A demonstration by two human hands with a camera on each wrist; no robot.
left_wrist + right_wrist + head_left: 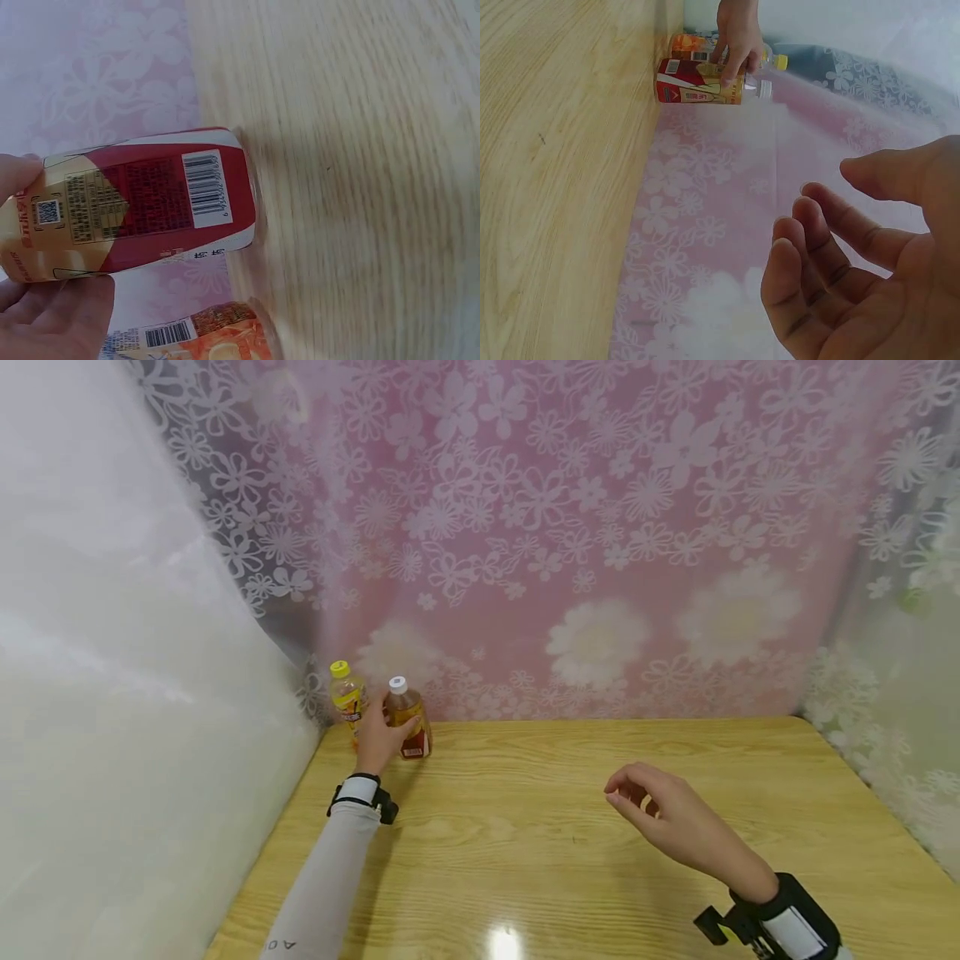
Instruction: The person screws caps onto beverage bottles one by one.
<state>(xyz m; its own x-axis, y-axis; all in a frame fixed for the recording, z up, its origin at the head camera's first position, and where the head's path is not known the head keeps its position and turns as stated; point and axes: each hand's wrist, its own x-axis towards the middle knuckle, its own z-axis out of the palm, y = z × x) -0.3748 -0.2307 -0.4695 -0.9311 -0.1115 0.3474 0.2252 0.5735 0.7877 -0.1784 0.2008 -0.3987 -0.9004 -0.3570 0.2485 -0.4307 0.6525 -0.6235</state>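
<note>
The left hand (378, 733) reached to the far left corner of the bench (525, 860), its grip curled round the red-labelled bottle (408, 720), which stood upright on the wood close to the far edge, white cap on top. In the left wrist view the fingers (52, 315) lay against the upper, golden part of that bottle's (142, 202) label, with the barcode end toward the bench top. Just to the left of it, and slightly farther back, stood the yellow-capped bottle (347, 696) with an orange label, hard by the corner where the white sheet (112, 652) on the left met the pink flowered curtain (562, 527) behind; whether the two bottles touched could not be told. The right hand (667, 818) hovered above the middle of the bench, well apart from both bottles, its grip loosely curled and holding nothing, as the right wrist view showed with the fingers (832, 247) bent over an empty palm. Between the hands and out to the right edge, the pale wood-grain surface lay bare, with a light glare near the front. A second flowered curtain (900, 652) closed off the right side.
</note>
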